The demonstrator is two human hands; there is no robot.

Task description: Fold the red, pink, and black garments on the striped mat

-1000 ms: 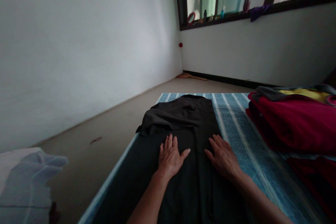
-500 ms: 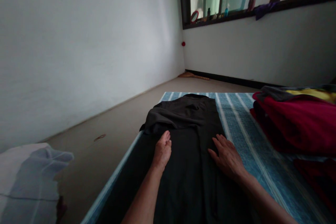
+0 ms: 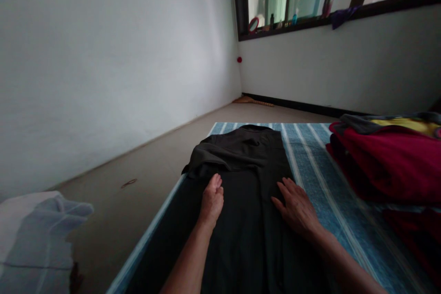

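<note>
A black garment, seemingly a shirt [image 3: 241, 202], lies lengthwise over the striped blue bed cover [image 3: 312, 161], collar at the far end. Its upper left part is bunched in folds; the rest is fairly flat. My left hand [image 3: 212, 197] rests on the middle of the cloth, turned on its edge with fingers stretched forward and close together. On the right side of the shirt lies my right hand [image 3: 296, 204], palm down, fingers extended and thumb apart. Neither hand grips the fabric.
Folded red clothes [image 3: 389, 161] are stacked at the right, with grey and yellow pieces on top. Pale cloth [image 3: 37, 239] hangs at lower left. Beyond the bed's left edge are the floor [image 3: 144, 161] and a white wall [image 3: 120, 55]. Bottles and a mirror [image 3: 253, 25] line the windowsill.
Both hands keep nearly the same place and pose on the shirt. The whole view has shifted very slightly.
</note>
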